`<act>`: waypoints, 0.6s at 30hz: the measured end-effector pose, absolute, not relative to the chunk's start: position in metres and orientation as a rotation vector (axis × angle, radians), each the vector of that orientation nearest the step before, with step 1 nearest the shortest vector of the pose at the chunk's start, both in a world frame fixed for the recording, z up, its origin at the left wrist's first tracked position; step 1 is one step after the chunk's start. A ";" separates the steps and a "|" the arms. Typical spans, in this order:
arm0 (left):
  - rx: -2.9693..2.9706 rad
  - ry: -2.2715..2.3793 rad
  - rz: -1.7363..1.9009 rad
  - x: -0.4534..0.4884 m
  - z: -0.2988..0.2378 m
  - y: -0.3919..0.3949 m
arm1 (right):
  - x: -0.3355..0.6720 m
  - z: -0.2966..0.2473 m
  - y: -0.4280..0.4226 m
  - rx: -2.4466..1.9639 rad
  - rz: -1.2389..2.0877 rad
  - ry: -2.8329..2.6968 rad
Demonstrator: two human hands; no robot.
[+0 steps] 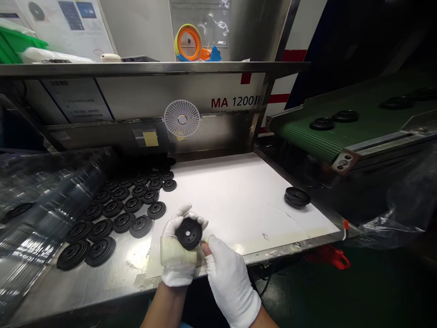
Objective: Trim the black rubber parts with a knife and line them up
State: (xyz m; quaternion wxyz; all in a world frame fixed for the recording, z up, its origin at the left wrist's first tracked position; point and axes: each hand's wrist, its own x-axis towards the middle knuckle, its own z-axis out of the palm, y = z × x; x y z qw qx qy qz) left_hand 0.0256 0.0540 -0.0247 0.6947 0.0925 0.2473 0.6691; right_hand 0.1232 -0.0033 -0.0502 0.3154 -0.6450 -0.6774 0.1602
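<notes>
My left hand [177, 253], in a white glove with tape round the palm, is closed on a black round ribbed part [188, 233] and holds it face up over the near edge of the white mat [239, 200]. My right hand [227, 273], also gloved, is beside it with thumb and fingertip pinched against the part's lower right rim. Several identical black discs [123, 207] lie in rows on the steel bench to the left. One more black disc [297, 197] sits alone on the mat's right side.
A green conveyor belt [317, 139] at the right carries more black discs [322, 123]. Clear plastic sheeting [41, 205] covers the left side. A steel shelf [150, 68] overhead holds an orange tape roll [188, 42]. A white fan disc [182, 118] hangs on the back panel.
</notes>
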 end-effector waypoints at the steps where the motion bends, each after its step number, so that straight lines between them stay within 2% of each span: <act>1: 0.204 0.556 1.497 0.027 -0.024 0.054 | 0.124 -0.049 -0.003 -1.691 0.432 -1.790; 18: 0.187 0.554 1.527 0.036 -0.015 0.059 | 0.140 -0.044 -0.002 -1.718 0.460 -1.811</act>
